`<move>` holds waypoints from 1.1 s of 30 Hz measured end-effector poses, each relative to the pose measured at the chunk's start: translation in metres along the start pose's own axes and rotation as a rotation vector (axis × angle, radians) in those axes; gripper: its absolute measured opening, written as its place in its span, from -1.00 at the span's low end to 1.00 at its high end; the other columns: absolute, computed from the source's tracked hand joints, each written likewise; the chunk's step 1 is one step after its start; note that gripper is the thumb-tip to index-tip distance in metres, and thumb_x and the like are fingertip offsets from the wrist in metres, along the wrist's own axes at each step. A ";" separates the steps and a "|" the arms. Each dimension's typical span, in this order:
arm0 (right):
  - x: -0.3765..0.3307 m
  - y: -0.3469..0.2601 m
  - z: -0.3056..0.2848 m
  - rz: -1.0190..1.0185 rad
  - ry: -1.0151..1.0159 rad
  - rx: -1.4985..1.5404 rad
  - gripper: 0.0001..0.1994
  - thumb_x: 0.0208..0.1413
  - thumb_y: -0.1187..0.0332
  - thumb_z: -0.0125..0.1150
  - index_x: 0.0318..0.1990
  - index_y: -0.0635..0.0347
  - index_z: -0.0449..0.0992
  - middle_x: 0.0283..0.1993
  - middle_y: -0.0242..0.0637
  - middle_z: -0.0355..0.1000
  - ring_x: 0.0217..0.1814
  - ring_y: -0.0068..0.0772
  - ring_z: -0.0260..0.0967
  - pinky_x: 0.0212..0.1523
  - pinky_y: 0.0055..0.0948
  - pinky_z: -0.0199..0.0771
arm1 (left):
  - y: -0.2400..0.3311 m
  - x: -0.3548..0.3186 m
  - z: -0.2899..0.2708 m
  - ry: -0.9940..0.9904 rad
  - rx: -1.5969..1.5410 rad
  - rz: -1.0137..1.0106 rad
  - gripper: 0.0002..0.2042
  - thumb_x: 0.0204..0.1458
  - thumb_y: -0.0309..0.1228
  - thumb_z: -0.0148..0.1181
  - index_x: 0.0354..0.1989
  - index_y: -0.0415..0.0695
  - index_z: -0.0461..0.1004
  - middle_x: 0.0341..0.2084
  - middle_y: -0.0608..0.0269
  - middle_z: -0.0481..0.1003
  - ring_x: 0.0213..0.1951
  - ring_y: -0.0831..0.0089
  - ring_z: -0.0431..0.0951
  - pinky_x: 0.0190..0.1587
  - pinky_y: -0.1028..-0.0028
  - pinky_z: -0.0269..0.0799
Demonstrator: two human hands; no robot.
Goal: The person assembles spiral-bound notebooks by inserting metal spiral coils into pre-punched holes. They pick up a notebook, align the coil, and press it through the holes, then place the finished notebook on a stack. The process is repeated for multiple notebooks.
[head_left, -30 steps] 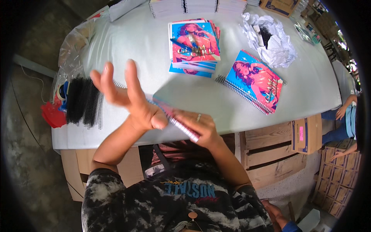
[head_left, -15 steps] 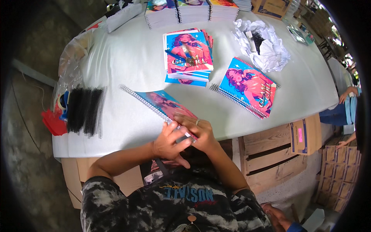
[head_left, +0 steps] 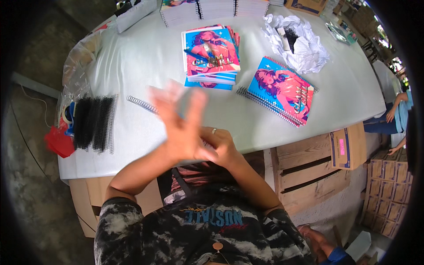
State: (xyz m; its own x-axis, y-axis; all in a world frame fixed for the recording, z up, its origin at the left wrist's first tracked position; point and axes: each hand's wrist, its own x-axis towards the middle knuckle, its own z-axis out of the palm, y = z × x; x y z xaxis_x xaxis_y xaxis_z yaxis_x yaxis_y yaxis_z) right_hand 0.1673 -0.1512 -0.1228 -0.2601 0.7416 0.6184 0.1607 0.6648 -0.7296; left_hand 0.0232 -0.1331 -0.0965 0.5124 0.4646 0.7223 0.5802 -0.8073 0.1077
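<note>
1. The left hand (head_left: 179,123) is blurred, fingers spread wide, raised over the near edge of the white table (head_left: 132,62), holding nothing.
2. The right hand (head_left: 221,148) sits just beside it, touching it, fingers curled narrow; whether it grips anything I cannot tell.
3. A wire spiral (head_left: 142,104) pokes out left of the left hand, on the table.
4. Black spiral bindings (head_left: 95,123) lie farther left of the hands.
5. A stack of notebooks (head_left: 211,57) sits beyond the hands.

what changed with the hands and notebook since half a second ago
The left hand has lifted off the spiral notebook, open and blurred in motion, now covering most of it. The right hand stays low at the table edge. The notebook stacks and black coils lie unmoved.
</note>
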 end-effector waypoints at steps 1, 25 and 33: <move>-0.007 0.012 -0.006 -0.001 -0.037 0.129 -0.53 -0.22 0.50 0.25 -0.02 0.27 0.42 -0.11 -0.05 0.46 -0.10 -0.12 0.46 -0.12 -0.32 0.47 | 0.007 -0.008 0.002 -0.198 -0.077 -0.083 -0.03 -0.25 0.40 -0.05 0.16 -0.24 0.17 -0.03 -0.28 0.17 0.05 -0.21 0.15 0.08 -0.21 -0.10; 0.023 -0.034 -0.068 0.530 0.280 0.251 -0.83 -0.20 0.60 0.34 -0.48 0.35 0.41 -0.45 -0.34 0.42 -0.37 -0.57 0.41 -0.34 -0.59 0.39 | 0.000 0.048 -0.003 -0.137 -1.497 -0.851 -0.90 -0.03 -0.67 0.09 -0.34 -0.27 0.47 -0.40 0.32 0.45 -0.33 0.66 0.42 -0.26 0.59 0.36; 0.019 -0.047 -0.081 0.395 0.343 -0.024 -0.81 -0.25 0.61 0.35 -0.44 0.30 0.46 -0.42 -0.29 0.42 -0.35 -0.48 0.42 -0.32 -0.51 0.40 | -0.002 0.074 0.000 -0.326 -1.294 -0.689 -0.91 -0.02 -0.62 0.10 -0.32 -0.23 0.42 -0.40 0.33 0.40 -0.33 0.65 0.38 -0.31 0.60 0.31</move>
State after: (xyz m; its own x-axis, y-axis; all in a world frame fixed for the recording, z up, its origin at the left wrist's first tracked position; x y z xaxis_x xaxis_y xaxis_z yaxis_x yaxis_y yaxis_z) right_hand 0.2314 -0.1606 -0.0532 0.1512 0.9204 0.3605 0.2064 0.3272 -0.9221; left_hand 0.0598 -0.0974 -0.0432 0.5951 0.7947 0.1196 -0.0965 -0.0770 0.9923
